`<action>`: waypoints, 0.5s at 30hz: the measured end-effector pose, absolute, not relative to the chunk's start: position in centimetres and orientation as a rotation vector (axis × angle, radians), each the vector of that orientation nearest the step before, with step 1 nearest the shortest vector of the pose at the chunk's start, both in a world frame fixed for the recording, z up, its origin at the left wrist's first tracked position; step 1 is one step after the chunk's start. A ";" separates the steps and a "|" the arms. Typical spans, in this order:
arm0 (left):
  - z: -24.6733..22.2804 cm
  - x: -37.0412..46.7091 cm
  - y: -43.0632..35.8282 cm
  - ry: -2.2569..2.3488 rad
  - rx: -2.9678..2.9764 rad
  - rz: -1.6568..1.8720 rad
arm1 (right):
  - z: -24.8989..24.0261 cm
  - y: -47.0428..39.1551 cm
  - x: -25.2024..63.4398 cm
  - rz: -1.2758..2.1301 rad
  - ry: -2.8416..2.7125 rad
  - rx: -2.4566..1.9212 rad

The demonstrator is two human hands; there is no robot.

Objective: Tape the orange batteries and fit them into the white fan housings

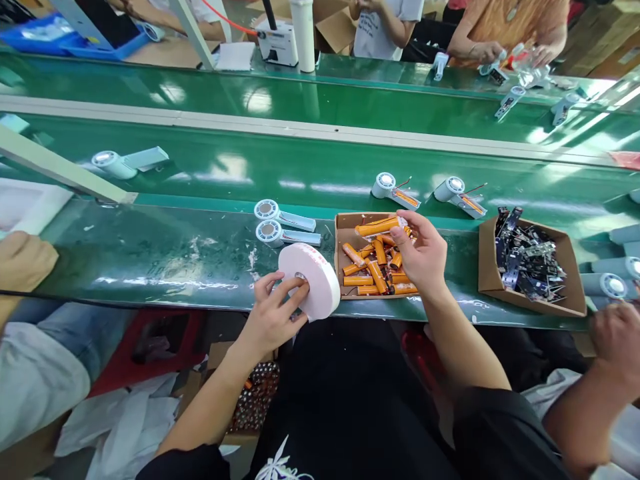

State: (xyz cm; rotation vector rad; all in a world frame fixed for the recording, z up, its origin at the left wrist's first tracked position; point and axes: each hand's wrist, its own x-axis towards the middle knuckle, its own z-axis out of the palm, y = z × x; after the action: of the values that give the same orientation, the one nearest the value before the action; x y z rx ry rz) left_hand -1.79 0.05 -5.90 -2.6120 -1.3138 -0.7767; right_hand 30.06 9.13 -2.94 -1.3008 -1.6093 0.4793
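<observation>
My left hand (277, 310) grips a wide white roll of tape (311, 283) by its core, tilted above the front edge of the bench. In my right hand (424, 252) is an orange battery (375, 227), pinched at one end and held over a cardboard box (339, 257). Several more orange batteries (377, 275) lie jumbled inside that box. Left of the box, two light blue fan housings (269, 232) rest side by side on the bench, their handles pointing right.
Two fan housings (385, 185) with orange batteries and wires lie on the green belt (225, 173). A box of small circuit boards (533, 260) stands at right. Co-workers' hands show at the left edge (25, 261) and right edge. A slanted metal post (65, 167) crosses at left.
</observation>
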 end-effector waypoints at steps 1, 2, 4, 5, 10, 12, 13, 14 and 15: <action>-5.9 -1.6 0.1 -1.315 -2.616 -0.762 | -3.0 8.6 30.1 0.464 -1.595 -1.337; -5.8 -1.5 0.2 -1.314 -2.620 -0.750 | -3.0 8.0 30.2 0.442 -1.606 -1.388; -5.6 -1.3 0.3 -1.298 -2.631 -0.741 | -2.6 7.3 30.1 0.403 -1.638 -1.446; -5.5 -1.2 0.4 -1.287 -2.636 -0.748 | -2.4 7.2 30.1 0.395 -1.626 -1.432; -5.9 -1.1 0.7 -1.310 -2.643 -0.790 | -2.2 7.1 30.1 0.581 -1.397 -1.222; -6.3 -0.9 0.5 -1.365 -2.647 -0.796 | -2.1 6.3 29.9 0.698 -1.371 -1.214; -6.4 -0.8 0.3 -1.392 -2.655 -0.796 | -2.0 5.7 29.8 0.731 -1.377 -1.240; -6.6 -0.6 0.1 -1.414 -2.671 -0.783 | -2.0 5.1 29.7 0.741 -1.430 -1.306; -6.7 -0.3 -0.1 -1.427 -2.696 -0.752 | -2.0 4.6 29.8 0.725 -1.502 -1.384</action>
State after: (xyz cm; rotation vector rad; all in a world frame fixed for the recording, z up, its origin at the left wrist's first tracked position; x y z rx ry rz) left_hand -0.34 -0.06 -6.73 -2.6965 -1.4274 -0.7516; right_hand 29.76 4.56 -2.04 -1.3842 -1.5018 0.7252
